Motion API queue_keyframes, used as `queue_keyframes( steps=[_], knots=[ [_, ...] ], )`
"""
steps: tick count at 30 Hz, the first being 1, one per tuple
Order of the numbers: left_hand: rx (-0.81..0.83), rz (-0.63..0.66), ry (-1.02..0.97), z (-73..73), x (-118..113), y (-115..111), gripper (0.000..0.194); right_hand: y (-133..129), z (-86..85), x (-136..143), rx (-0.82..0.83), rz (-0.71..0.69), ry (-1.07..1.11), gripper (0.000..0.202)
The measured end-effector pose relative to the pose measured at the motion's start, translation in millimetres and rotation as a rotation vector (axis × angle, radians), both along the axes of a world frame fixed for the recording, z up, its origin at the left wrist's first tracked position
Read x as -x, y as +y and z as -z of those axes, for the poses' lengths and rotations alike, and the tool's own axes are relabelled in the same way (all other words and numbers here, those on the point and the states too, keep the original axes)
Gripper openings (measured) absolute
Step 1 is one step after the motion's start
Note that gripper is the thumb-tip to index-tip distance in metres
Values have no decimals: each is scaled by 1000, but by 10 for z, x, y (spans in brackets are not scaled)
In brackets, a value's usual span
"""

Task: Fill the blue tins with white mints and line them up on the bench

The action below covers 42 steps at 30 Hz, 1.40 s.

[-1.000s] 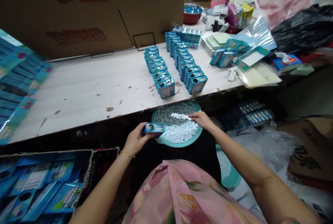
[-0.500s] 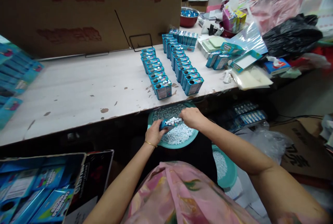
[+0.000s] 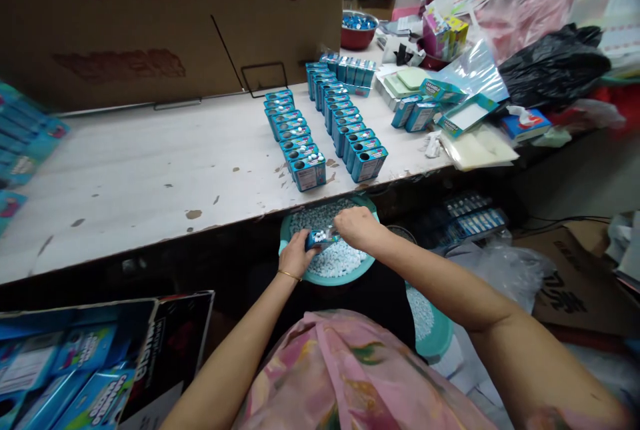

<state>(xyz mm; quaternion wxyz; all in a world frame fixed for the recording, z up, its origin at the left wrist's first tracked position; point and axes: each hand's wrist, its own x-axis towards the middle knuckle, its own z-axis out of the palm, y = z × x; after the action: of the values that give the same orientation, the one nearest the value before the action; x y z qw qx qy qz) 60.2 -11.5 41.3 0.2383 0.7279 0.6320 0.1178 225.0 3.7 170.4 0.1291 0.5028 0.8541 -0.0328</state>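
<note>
My left hand (image 3: 295, 257) is closed around a small blue candy box (image 3: 314, 241), tilted over a turquoise basin (image 3: 327, 281). White candies show at the box's opening. My right hand (image 3: 357, 227) is a fist just right of the box, gripping what looks like a small clear scoop (image 3: 331, 233) whose end meets the box's opening; its handle is hidden in my fingers. Loose white candies (image 3: 343, 260) fill the basin below both hands. On the table ahead stand two rows of blue boxes (image 3: 311, 177), several with candies on their tops.
A large cardboard carton (image 3: 150, 23) stands at the back left of the table. An open box of blue cartons (image 3: 75, 363) is at lower left. Another turquoise basin (image 3: 443, 333) sits low on the right. Bags (image 3: 555, 63) and packaging crowd the table's right end.
The heap of candies between my right hand and the box has gone from the scoop, and candies show at the box's opening. My right hand has shifted slightly left.
</note>
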Motion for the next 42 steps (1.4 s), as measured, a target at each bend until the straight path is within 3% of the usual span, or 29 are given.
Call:
queue_keyframes(
  steps=[4,8,10,13,15,19,22,25,28,30,36,39,42],
  knots=[
    [-2,-11,-4,8,12,-3,40,-62,-71,-3,-9,-49,24,25],
    [-12,-57,-63,57,124,5,41,-54,-25,-303,3,56,2,26],
    [-44,-134,-133,122,211,12,43,-34,161,-516,48,151,4,28],
    [-66,-260,-353,253,331,25,44,-32,633,-691,172,340,38,29],
    [-67,-316,-508,321,368,32,43,-57,994,-623,229,425,65,30],
    [-99,-392,-640,319,325,27,40,-106,1583,-190,277,492,166,32],
    [-75,-394,-675,247,277,-4,39,-96,1822,29,306,548,275,33],
    [-63,-450,-716,172,294,-33,39,-57,1901,-26,336,575,385,31],
    [-97,-468,-717,107,358,-25,39,-24,1832,-253,360,568,489,31],
    [-142,-445,-679,80,391,4,40,-11,1700,-424,363,550,543,32],
    [-129,-324,-522,98,295,78,41,22,1007,-738,279,442,679,28],
    [-119,-220,-457,140,159,74,41,59,648,-677,240,347,569,28],
    [-127,-141,-403,197,46,51,38,86,366,-482,225,266,318,28]
  ],
)
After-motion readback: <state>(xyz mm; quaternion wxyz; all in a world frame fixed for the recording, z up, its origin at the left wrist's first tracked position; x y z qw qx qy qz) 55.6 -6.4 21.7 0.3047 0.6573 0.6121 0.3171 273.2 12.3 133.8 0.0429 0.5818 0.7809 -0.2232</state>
